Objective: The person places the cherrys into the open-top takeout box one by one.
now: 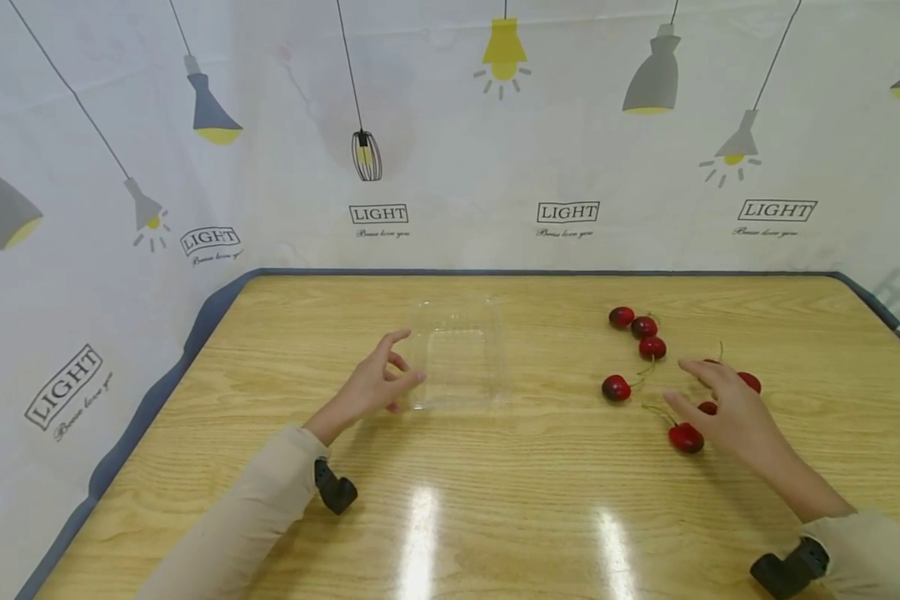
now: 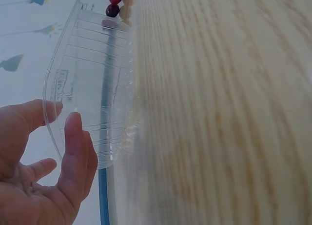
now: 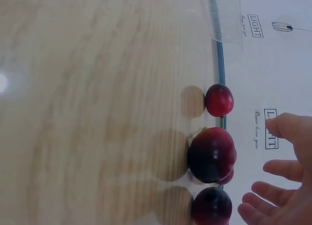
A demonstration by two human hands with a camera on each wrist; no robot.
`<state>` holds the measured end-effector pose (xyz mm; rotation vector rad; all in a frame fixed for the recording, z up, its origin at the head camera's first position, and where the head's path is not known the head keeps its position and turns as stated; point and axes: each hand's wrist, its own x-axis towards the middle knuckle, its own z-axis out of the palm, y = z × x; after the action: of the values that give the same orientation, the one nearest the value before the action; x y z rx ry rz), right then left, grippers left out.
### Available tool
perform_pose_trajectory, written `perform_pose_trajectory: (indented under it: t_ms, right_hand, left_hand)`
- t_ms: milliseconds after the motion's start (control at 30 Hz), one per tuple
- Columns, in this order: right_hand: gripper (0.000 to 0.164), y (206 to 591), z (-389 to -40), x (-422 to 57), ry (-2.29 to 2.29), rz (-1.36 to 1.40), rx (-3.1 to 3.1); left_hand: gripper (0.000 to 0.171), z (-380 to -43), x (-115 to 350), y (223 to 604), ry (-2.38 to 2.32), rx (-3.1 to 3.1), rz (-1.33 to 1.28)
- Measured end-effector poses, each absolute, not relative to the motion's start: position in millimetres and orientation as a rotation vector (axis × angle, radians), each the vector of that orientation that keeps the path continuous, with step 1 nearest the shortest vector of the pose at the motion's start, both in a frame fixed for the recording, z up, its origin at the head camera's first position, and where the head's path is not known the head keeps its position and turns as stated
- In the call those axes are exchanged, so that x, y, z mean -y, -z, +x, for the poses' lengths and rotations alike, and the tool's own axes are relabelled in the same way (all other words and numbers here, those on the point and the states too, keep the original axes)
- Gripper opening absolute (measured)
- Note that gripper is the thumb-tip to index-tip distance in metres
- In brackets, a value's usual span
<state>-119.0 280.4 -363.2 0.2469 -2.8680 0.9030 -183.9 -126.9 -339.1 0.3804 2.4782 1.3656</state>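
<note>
A clear plastic box point(image 1: 461, 367) stands on the table, left of the cherries. At its left side my left hand point(image 1: 371, 383) has its thumb and fingers spread apart at the rim point(image 2: 45, 88); a fingertip shows through the plastic. Whether the fingers press on it is hard to tell. My right hand point(image 1: 735, 417) hovers above several red cherries, its fingers loosely bent and apart, holding nothing. A cherry point(image 1: 686, 437) with a stem lies below the thumb, and the hand partly hides others. Dark red cherries point(image 3: 212, 155) show beside the fingers in the right wrist view.
More cherries lie farther back, among them one point(image 1: 622, 317) near the far edge and a single one point(image 1: 616, 387) left of my right hand. The wooden table point(image 1: 495, 492) meets a white curtain point(image 1: 457, 150) printed with lamps. Each wrist wears a black camera point(image 1: 336, 490).
</note>
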Motion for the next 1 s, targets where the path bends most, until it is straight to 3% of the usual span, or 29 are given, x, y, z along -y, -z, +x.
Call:
perform_pose_trajectory:
  t_ms: [333, 1000]
  right_hand:
    - [0.053, 363, -113, -281, -0.931, 0.222, 2.811]
    - [0.048, 365, -113, -277, -1.03, 0.251, 2.779]
  left_hand:
    - [0.065, -199, 131, 365, -1.428, -2.462, 0.352]
    - [0.064, -197, 126, 365, -1.423, -2.556, 0.333]
